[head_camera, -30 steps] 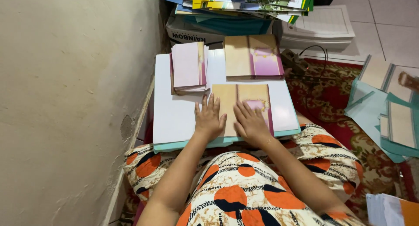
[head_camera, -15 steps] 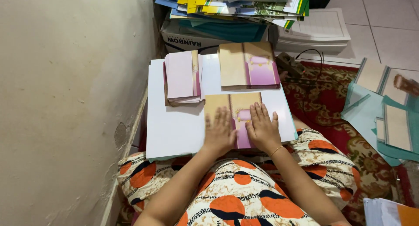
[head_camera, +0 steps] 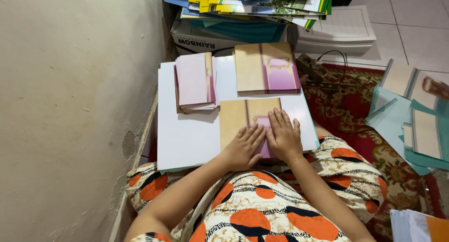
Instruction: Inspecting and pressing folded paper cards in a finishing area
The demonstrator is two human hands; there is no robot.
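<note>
Head view: both hands [head_camera: 264, 141] flat on card [head_camera: 245, 122], long axis seemingly sideways.

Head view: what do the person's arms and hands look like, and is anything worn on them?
Both arms are bare from above the elbow down, with no gloves. The right hand has a thin gold bracelet at the wrist. The left hand shows no rings or bands that I can make out. A patterned sleeve edge in orange, black and cream shows at the left upper arm.
</note>
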